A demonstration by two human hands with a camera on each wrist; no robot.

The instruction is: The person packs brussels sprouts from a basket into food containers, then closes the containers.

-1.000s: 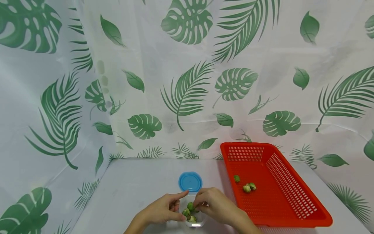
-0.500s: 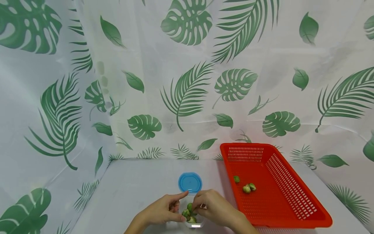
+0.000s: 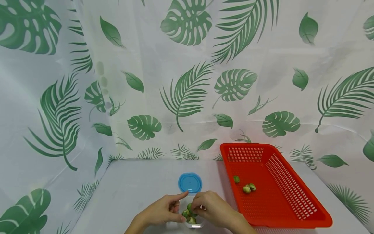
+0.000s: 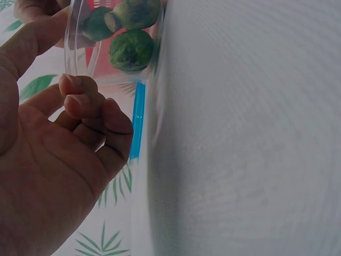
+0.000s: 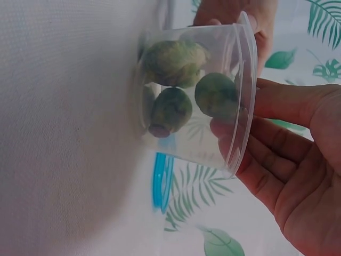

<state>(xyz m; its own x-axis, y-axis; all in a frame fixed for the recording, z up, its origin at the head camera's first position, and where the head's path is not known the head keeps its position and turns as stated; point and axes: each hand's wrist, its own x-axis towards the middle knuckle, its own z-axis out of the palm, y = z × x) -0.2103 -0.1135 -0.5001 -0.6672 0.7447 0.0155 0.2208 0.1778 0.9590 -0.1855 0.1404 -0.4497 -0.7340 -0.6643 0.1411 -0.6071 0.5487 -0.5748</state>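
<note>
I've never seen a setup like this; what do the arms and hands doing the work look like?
They're a person's: left hand and right hand, both bare, without gloves. The forearms show no sleeves within the frame. I can see no rings, cables or markings.

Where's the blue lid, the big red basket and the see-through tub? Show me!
Blue lid [image 3: 190,182]: head view, on the middle of its top.
Red basket [image 3: 268,195]: head view, on a bare bit of its floor.
See-through tub [image 5: 198,145]: right wrist view, on its side wall.
</note>
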